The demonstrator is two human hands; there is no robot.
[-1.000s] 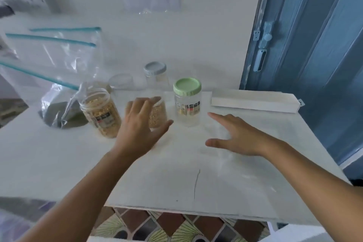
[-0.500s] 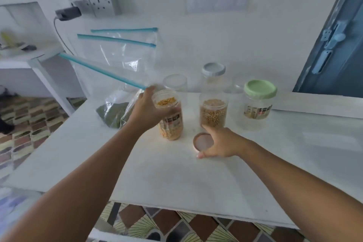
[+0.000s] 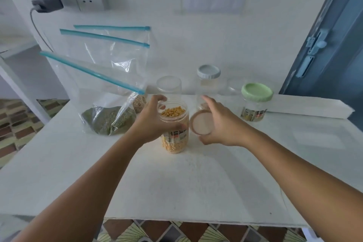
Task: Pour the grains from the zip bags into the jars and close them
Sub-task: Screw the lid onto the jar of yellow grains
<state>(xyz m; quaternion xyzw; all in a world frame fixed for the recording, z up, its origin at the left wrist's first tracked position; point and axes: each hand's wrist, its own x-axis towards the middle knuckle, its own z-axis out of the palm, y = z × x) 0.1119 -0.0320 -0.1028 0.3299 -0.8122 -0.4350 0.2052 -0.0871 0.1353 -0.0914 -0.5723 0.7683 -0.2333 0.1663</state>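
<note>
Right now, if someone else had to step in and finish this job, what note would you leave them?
Left hand grips the open jar of yellow grains, which stands on the table.
Right hand holds the pinkish lid tilted beside that jar's mouth, not yet on.
Done: the yellow grains are in the jar.
Left: set the lid on and close it. The zip bags at the left hold green grains and a brownish grain, unpoured. A green-lidded jar, a grey-lidded jar and another clear container stand behind; I cannot tell their contents.
</note>
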